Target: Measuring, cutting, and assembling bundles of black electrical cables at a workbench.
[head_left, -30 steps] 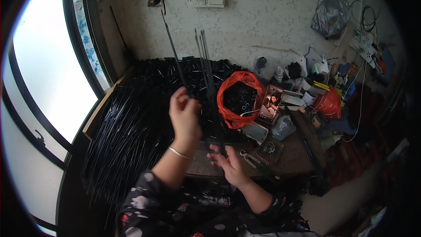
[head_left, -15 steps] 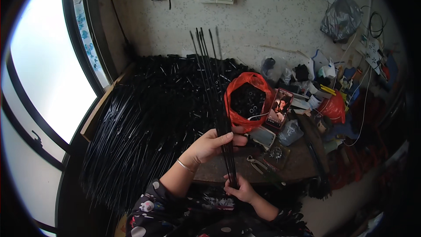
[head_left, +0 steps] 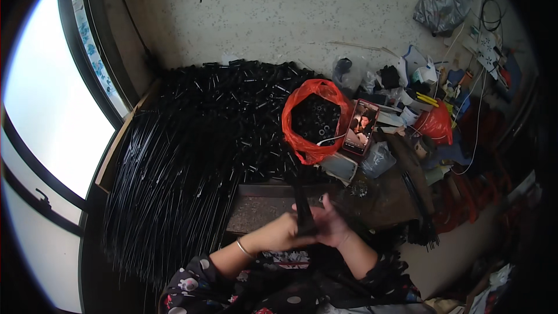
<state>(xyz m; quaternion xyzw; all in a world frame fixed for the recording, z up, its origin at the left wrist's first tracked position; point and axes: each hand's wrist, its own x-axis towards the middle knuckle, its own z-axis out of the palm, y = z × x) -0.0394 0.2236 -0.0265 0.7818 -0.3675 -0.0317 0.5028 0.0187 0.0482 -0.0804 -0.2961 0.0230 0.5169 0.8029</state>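
Note:
Close in front of my body, my left hand point(head_left: 285, 232) is closed around a bundle of thin black rods point(head_left: 303, 206), held upright and somewhat smeared by motion. My right hand point(head_left: 333, 223) is beside the bundle's lower part, its thumb raised and its palm spread; whether it touches the rods I cannot tell. To the left lies a big heap of long black rods point(head_left: 168, 192), with short black pieces point(head_left: 232, 96) at their far ends. Beyond my hands stands a red plastic bag point(head_left: 290, 134) with small black rings inside.
A phone point(head_left: 360, 128) with a lit screen leans beside the bag. Clear plastic bags point(head_left: 378, 160), yellow-handled tools point(head_left: 427, 99) and cables clutter the right. Another rod bundle point(head_left: 417, 203) hangs over the table's point(head_left: 256, 212) right edge. A window point(head_left: 52, 99) is at the left.
The rods have dropped lower and nearer my body. My left hand has moved down with them. My right hand has let go of their lower end and spread beside them. The view has shifted slightly.

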